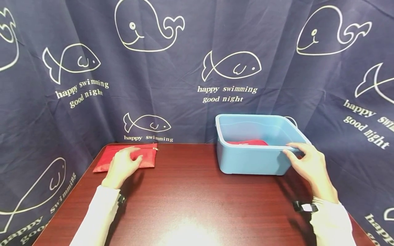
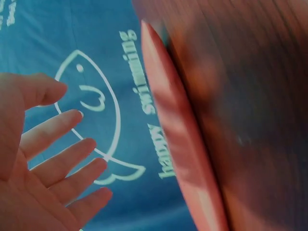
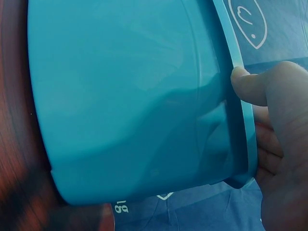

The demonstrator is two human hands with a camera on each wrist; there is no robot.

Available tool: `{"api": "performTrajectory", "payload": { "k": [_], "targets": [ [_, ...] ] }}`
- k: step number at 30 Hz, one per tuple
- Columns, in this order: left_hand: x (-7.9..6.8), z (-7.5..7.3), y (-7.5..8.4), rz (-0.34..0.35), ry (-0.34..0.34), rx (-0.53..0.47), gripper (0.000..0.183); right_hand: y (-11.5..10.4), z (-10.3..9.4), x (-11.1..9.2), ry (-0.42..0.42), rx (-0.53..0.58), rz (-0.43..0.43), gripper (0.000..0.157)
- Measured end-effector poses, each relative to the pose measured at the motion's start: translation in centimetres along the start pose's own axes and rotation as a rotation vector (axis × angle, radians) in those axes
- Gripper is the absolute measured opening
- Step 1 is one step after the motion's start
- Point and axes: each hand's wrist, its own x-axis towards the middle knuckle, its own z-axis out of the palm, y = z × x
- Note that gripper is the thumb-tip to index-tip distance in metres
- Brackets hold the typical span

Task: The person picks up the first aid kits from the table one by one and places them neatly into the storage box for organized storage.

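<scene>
Navy curtains [image 1: 184, 102] printed with white fish and whales hang behind and to both sides of the brown tabletop [image 1: 191, 191] on my head feed. At far left lies a red pouch [image 1: 148, 158], flat, with a zipper pull [image 1: 156, 149] at its far right corner. My left hand [image 1: 123, 165] is over it, fingers loosely extended; the left wrist feed shows no contact, so I read it as holding nothing. At far right a blue bin [image 1: 252, 160] stands upright, and my right hand [image 1: 312, 167] grips the rim at its near right corner, thumb on one side, fingers curled on the other. Inside I see part of a red item [image 1: 250, 142], mostly hidden by the near wall.

I'd judge the step in hand to be a reach for the pouch while the bin is steadied. My next move calls for lowering the left hand and pinching the pouch by an edge, since it looks limp and might skid under a flat press. On the bin, I'd want a light grip so it doesn't slide.
</scene>
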Motion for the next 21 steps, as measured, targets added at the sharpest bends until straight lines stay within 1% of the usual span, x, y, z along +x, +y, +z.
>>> {"api": "performTrajectory", "payload": {
  "k": [6,8,10,14,18,21],
  "targets": [
    [-0.2,-0.6,-2.7,-0.011,0.0,-0.001,0.037,-0.2,0.0,0.0,0.0,0.008,0.009,0.023],
    [-0.4,-0.7,-3.5,-0.03,-0.001,0.01,0.038,-0.2,0.0,0.1,0.002,0.009,0.009,0.023],
    [-0.5,-0.8,-4.1,-0.056,-0.018,0.027,0.039,-0.2,0.0,0.1,0.004,0.005,0.009,0.023],
    [-0.8,-1.1,-5.3,-0.107,-0.074,0.059,0.043,0.0,-0.1,0.1,0.002,-0.009,0.018,0.024],
    [-1.2,-1.6,-6.2,-0.167,-0.1,0.084,0.046,0.0,0.0,0.0,-0.008,-0.017,0.028,0.024],
    [-1.4,-2.0,-6.9,-0.178,-0.117,0.099,0.049,-0.1,0.1,-0.1,-0.008,-0.011,0.026,0.024]
  ]
}}
